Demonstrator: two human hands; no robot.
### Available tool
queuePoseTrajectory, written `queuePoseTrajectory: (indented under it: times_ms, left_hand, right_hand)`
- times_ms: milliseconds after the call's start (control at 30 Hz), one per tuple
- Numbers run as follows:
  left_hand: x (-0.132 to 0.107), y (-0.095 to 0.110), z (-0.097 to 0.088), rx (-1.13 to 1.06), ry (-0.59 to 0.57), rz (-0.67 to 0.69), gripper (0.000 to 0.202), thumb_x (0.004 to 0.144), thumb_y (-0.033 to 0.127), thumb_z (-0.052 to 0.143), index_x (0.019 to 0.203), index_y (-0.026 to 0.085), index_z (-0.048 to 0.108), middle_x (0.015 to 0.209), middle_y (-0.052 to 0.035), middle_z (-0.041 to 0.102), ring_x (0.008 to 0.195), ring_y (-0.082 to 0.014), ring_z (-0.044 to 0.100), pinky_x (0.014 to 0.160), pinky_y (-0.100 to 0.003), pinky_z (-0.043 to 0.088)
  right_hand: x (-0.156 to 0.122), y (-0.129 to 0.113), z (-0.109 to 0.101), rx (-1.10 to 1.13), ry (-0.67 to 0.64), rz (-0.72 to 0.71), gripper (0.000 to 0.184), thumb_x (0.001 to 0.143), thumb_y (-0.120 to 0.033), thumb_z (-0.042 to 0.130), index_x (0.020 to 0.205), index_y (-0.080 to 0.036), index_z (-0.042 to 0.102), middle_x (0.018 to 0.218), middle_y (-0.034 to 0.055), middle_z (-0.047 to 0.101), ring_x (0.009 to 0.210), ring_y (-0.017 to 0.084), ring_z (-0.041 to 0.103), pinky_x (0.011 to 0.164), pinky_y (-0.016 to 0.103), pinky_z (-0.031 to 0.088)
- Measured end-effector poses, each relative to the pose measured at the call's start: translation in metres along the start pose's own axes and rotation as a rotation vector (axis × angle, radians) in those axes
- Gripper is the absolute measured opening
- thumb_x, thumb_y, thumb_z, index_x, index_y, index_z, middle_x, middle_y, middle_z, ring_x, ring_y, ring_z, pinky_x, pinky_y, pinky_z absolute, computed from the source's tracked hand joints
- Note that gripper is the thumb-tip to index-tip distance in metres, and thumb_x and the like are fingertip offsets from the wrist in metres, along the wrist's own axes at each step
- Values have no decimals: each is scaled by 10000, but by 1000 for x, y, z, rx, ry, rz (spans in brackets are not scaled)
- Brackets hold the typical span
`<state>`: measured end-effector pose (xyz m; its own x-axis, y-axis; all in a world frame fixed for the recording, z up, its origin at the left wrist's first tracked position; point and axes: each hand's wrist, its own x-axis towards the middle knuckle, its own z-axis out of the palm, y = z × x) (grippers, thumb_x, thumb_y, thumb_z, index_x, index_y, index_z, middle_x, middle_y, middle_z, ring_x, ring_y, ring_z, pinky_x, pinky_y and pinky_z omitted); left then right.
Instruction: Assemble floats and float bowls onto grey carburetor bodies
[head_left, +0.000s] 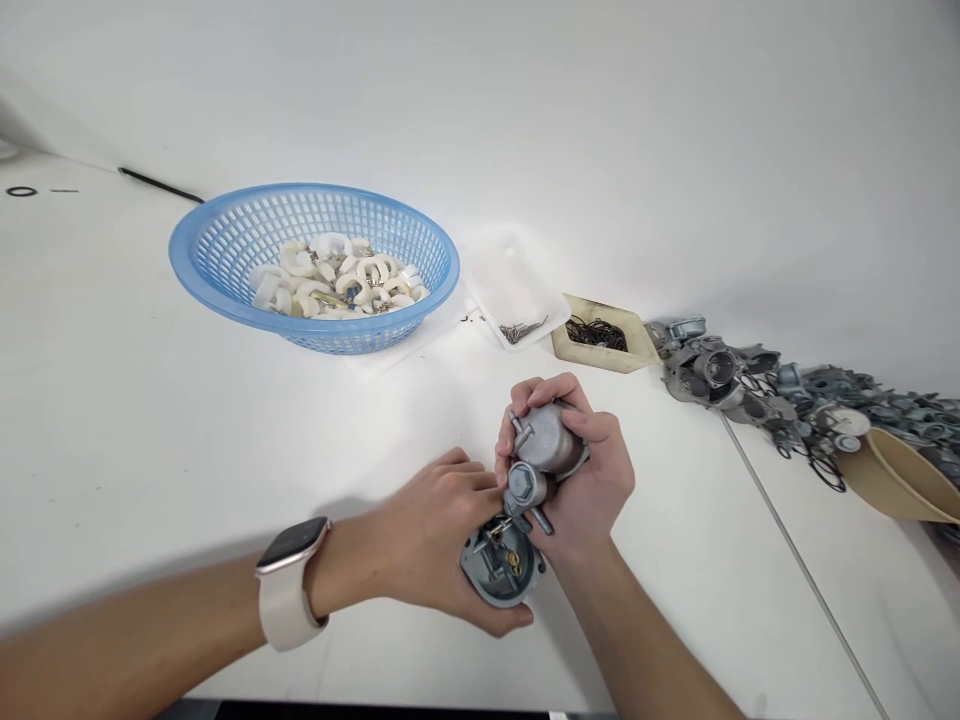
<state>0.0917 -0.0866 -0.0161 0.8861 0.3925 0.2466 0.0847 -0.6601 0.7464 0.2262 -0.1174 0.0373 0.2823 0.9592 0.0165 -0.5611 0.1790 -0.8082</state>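
My left hand (pixel 442 540), with a watch (pixel 294 540) on its wrist, is closed around a carburetor body (pixel 500 565). The open underside of that body faces up and shows brass jets inside. Just beyond it, my right hand (pixel 592 480) grips a silver carburetor (pixel 551 440) with a rounded bowl, a hex-headed bolt and a small spout. The two metal pieces overlap in view at the bolt end; whether they touch I cannot tell. Fingers of my left hand are partly hidden behind the parts.
A blue basket (pixel 313 325) holds white plastic floats. Beside it are a white tray (pixel 517 280) with small metal pins and a cream tray (pixel 637 345) of black rubber rings. Carburetor bodies (pixel 720 370) are heaped at right, near a tan container (pixel 892 470). A black rod (pixel 161 185) lies behind the basket.
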Motion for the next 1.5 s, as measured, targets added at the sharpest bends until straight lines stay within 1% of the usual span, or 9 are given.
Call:
queuePoseTrajectory:
  times_ms: [367,533,667,833,1000,1133,1333,1433,1500]
  left_hand:
    - [-2,0,-6,2,-89,-67,558,596,564,877,1003,254,654,899,24,699,839,-222,641,897,-378,407]
    - [-6,1,-18,33,-169,-183,882,581,521,899,1342,290,518,1048,-20,670,1019,-302,615,933,-401,458]
    - [-10,-2,-19,1,-195,-280,947,554,541,906,1352,289,463,1102,-40,635,1110,-333,568,925,-404,508]
    - [-11,-6,-18,-2,-180,-283,991,547,523,916,1390,308,441,1223,-52,606,1156,-341,552,999,-445,499]
    - [-10,-10,-21,14,-169,-223,974,513,476,931,1368,317,491,1252,-44,603,1142,-341,563,1019,-456,491]
    - [-10,-12,-24,23,-163,-196,947,512,519,928,1347,317,531,1246,-46,624,1126,-342,576,1020,-460,486]
    - [-9,-11,-27,75,-143,-149,933,518,640,899,1326,312,566,1178,-49,654,1039,-329,614,970,-440,490]
    - [-8,-12,-30,108,-118,-90,1032,494,753,857,1369,299,550,1146,-60,663,981,-317,637,942,-420,487]
    - [-7,-13,-33,122,-97,-42,1029,514,852,778,1343,276,577,1113,-68,672,933,-304,651,918,-413,482]
  right_hand:
    - [17,0,-9,86,170,204,244,847,-469,498,813,-228,507,806,-32,501,542,105,515,358,201,423]
    - [36,-22,-38,-744,19,73,381,931,-606,273,895,-260,428,845,-34,495,580,118,522,434,232,440]
    - [41,-51,-72,-1182,-141,61,239,874,-483,551,899,-245,553,774,-45,531,586,126,506,519,241,415]
    - [48,-79,-130,-1749,-79,-31,179,823,-335,664,778,-223,532,768,-16,554,681,157,473,641,274,354]
    - [59,-99,-180,-2056,13,-122,189,961,-376,542,927,-204,613,1014,92,611,891,238,598,723,313,403]
    - [71,-114,-198,-2121,63,-220,245,976,-361,522,1096,-190,649,1181,152,602,1044,294,604,845,370,459]
    - [51,-104,-162,-2043,102,-411,339,1026,-381,417,1178,-185,648,1314,201,582,1261,359,532,1024,488,453]
    - [2,-72,-114,-1938,-182,-442,356,1042,-445,385,1148,-247,662,1186,109,683,1107,255,657,933,368,550]
    - [-33,-49,-84,-1854,-513,-396,557,915,-584,609,1370,-264,586,1332,125,658,1191,319,650,985,438,557]
